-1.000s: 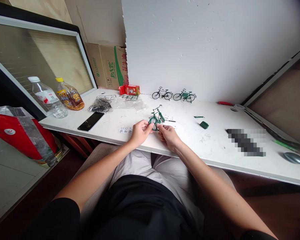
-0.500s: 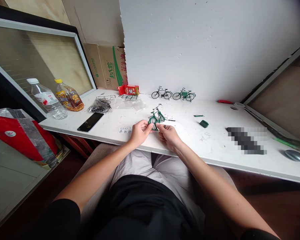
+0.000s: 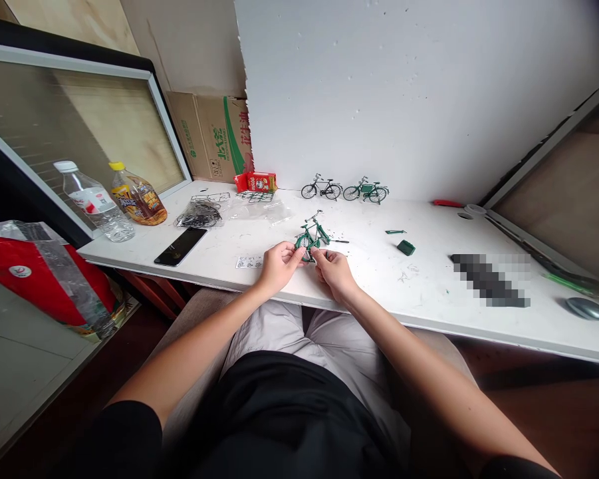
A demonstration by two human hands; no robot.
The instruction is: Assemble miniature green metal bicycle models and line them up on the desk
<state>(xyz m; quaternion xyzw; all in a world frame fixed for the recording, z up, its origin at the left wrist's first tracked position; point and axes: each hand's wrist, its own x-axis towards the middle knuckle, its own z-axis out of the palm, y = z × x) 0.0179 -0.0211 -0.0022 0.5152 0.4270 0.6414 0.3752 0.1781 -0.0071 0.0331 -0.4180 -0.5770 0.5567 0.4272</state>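
Observation:
A small green model bicycle (image 3: 313, 229) is held just above the front part of the white table, its handlebar pointing away from me. My left hand (image 3: 280, 263) pinches its near wheel from the left, thumb and fingers closed. From the right, my right hand (image 3: 333, 267) closes thumb and forefinger on the near end of the same bicycle. The fingertips hide part of the wheel. Just beyond my right hand lies a thin dark tool (image 3: 340, 241). A small printed paper (image 3: 248, 262) lies beside my left hand.
Two finished-looking model bicycles, one black (image 3: 322, 188) and one green (image 3: 365, 191), stand by the wall. Left are a phone (image 3: 180, 246), a bag of black parts (image 3: 198, 214) and two bottles (image 3: 137, 196). A green box-shaped part (image 3: 405, 247) and a mouse (image 3: 588, 308) lie right.
The view has shifted very slightly. Both hands stay on the model bicycle, with the right hand's fingers moved a little at its near end.

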